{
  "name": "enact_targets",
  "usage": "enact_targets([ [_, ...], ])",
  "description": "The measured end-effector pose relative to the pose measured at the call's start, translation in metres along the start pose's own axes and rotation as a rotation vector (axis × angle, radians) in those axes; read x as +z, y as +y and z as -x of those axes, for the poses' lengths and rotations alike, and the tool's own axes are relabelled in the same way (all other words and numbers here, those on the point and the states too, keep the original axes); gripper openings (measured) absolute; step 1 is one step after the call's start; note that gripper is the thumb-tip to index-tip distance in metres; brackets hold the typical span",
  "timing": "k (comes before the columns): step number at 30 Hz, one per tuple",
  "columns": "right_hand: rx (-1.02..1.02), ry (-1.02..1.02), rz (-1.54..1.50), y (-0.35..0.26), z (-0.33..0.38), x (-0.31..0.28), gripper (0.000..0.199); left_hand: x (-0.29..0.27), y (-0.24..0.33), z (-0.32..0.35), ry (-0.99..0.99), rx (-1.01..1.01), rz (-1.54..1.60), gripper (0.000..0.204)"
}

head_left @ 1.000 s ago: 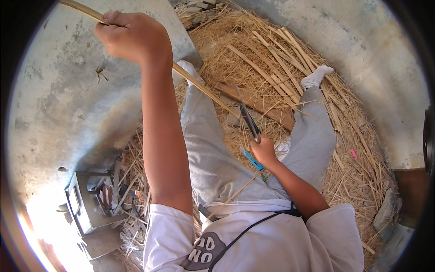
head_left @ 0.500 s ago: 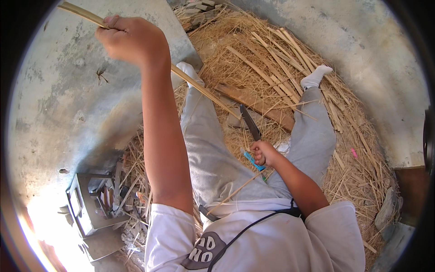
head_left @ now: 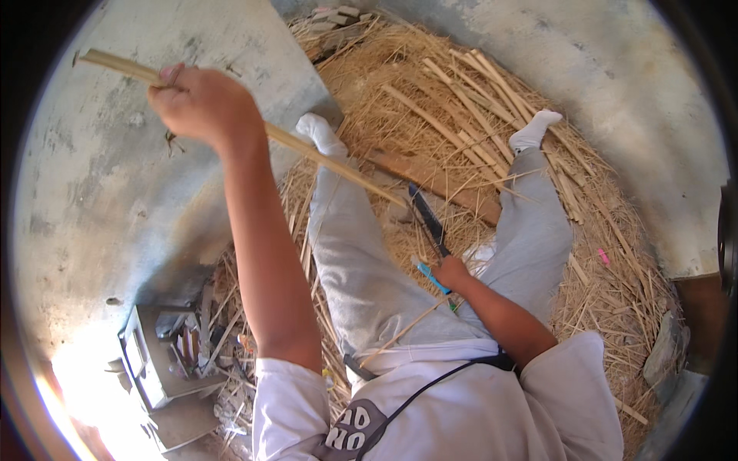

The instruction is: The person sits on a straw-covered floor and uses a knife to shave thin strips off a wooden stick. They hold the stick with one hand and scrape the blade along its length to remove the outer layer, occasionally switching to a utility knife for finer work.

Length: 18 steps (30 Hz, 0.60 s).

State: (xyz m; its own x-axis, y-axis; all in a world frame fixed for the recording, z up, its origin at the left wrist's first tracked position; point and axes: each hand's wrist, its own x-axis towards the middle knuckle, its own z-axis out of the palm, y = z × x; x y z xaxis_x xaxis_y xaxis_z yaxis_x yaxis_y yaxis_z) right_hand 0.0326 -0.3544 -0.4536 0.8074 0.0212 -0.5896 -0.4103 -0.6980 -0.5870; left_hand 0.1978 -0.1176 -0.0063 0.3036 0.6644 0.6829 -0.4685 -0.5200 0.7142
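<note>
My left hand (head_left: 198, 106) is raised at the far left, closed round a long, thin bamboo strip (head_left: 330, 164). The strip slants down to the right, past my left shin, and its lower end lies near the tip of a knife (head_left: 428, 218). My right hand (head_left: 452, 273) grips the knife's handle between my thighs, the dark blade pointing away from me. Whether the strip touches the blade, I cannot tell. Close beside the right hand is a light-blue object (head_left: 433, 277), partly hidden. Beyond the blade a brown wooden board (head_left: 442, 184) lies on the shavings.
My outstretched legs frame the work spot. Fine bamboo shavings (head_left: 361, 100) cover the floor, and several split strips (head_left: 469, 115) lie by my right foot. A grey wall (head_left: 131, 154) rises at left. A box-like frame (head_left: 161, 361) with odds and ends stands lower left.
My left hand has moved down and slightly left, carrying the bamboo strip with it. My right hand and the knife have shifted slightly to the right and nearer to me.
</note>
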Motion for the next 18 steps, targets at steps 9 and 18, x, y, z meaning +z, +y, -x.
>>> enact_targets([
  [9,-0.209,-0.407,0.703,0.060,-0.057,0.045,0.029,-0.053,0.059,-0.018,-0.014,0.025,0.086,0.027],
  [18,0.183,-0.587,0.696,0.081,-0.049,0.031,0.028,-0.158,0.026,-0.151,-0.419,0.148,0.193,0.015],
])
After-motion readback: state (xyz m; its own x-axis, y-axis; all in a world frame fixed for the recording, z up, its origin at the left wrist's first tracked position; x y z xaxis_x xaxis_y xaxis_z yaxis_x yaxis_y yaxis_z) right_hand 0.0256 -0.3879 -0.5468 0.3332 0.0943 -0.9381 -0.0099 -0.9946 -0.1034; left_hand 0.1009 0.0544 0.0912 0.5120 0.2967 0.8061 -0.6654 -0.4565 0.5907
